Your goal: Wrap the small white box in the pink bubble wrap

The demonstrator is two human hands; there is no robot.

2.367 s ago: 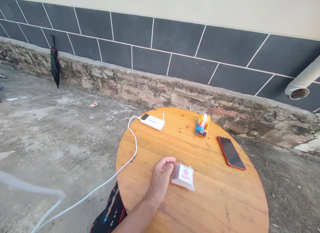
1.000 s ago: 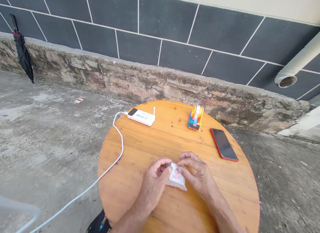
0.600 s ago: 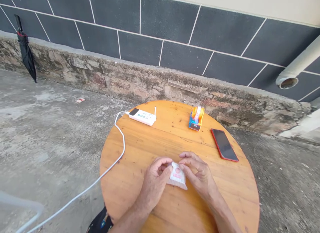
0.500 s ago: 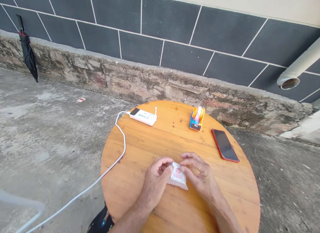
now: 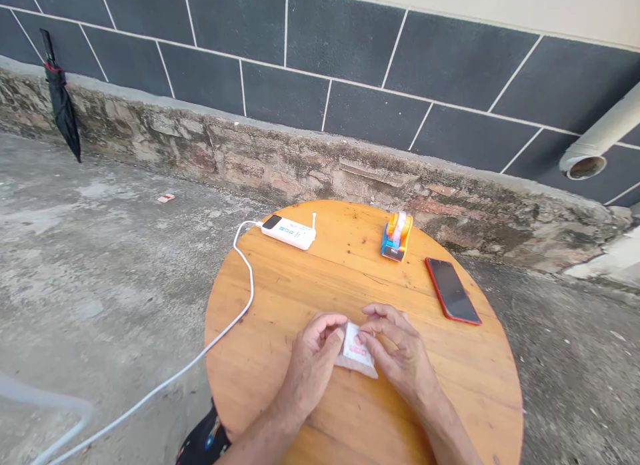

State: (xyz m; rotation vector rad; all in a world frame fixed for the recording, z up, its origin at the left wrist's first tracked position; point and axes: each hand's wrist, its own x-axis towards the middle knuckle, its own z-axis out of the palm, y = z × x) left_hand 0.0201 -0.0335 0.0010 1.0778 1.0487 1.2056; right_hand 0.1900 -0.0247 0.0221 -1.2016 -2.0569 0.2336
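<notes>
A small clear plastic packet with a white, red-printed piece inside lies at the near middle of the round wooden table. My left hand pinches its left edge between thumb and curled fingers. From the other side, my right hand has thumb and index finger closed on the packet's upper right part, covering some of the red print. The other right fingers are bent above it. What exactly lies under the fingertips is hidden.
On the wooden table are a white power bank with a white cable, an orange and blue tape dispenser and a red-edged phone. A black umbrella leans on the wall; a pipe juts out at right.
My right thumb and index finger have shifted slightly left over the packet and cover more of its red print. My left hand keeps its grip. The whole view has shifted a little.
</notes>
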